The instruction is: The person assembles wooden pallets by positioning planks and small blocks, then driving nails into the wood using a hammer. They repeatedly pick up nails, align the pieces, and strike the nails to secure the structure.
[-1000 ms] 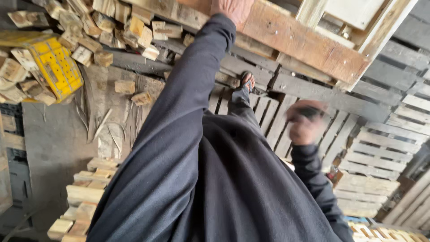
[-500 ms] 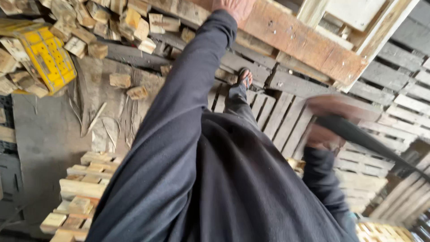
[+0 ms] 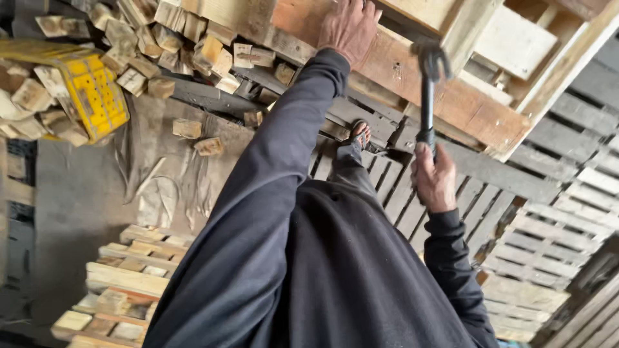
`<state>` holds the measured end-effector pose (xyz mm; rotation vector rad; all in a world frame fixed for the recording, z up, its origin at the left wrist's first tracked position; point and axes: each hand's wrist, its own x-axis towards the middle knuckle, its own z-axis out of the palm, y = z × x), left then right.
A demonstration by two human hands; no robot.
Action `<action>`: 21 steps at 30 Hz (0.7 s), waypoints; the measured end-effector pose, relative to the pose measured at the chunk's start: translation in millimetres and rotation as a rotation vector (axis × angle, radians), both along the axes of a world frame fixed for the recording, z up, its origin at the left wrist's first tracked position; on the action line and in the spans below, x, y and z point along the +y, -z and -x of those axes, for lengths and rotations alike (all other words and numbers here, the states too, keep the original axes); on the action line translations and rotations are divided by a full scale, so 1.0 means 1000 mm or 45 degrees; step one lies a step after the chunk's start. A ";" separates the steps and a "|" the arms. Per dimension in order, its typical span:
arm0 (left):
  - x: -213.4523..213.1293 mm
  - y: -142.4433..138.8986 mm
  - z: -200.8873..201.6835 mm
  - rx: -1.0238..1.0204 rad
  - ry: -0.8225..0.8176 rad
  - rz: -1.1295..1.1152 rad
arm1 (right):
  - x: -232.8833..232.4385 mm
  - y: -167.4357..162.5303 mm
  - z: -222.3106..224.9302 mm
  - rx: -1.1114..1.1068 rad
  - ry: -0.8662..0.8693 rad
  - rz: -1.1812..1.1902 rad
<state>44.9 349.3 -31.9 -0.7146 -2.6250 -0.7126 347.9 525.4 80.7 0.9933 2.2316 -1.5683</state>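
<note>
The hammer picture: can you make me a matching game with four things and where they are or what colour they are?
Things:
1. hammer
2. crate
3. left hand
4. foot

Descriptions:
A. yellow, among wood blocks
B. flat on the raised wooden pallet
C. dark, gripped by the right hand
D. in a sandal, on grey slats

Pairs: 1-C, 2-A, 3-B, 4-D

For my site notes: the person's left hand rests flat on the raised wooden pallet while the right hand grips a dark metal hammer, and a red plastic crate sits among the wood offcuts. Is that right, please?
Not quite: the plastic crate among the wood offcuts is yellow, not red, as the head view shows. The rest holds: the left hand rests on the raised wooden pallet while the right hand grips the dark metal hammer.
</note>
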 end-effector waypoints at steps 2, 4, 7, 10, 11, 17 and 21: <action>-0.012 -0.008 0.002 -0.050 -0.236 -0.200 | 0.030 -0.001 0.034 0.232 -0.362 -0.500; -0.039 -0.011 -0.010 -0.262 -0.641 -0.334 | 0.056 0.003 0.079 0.469 -0.479 -0.749; -0.096 -0.004 -0.024 -0.498 -1.013 -0.630 | 0.087 0.013 0.146 0.284 -0.540 -1.043; -0.133 0.008 -0.028 -0.537 -0.829 -0.910 | 0.104 0.018 0.184 0.201 -0.678 -1.120; -0.140 0.009 -0.029 -0.745 -0.774 -1.032 | 0.105 0.018 0.192 0.230 -0.737 -1.166; -0.153 0.018 -0.016 -0.996 -0.396 -1.344 | 0.052 0.032 0.244 0.824 -0.870 -0.870; -0.158 0.024 -0.012 -1.049 -0.275 -1.568 | -0.002 0.055 0.311 1.013 -1.084 -0.568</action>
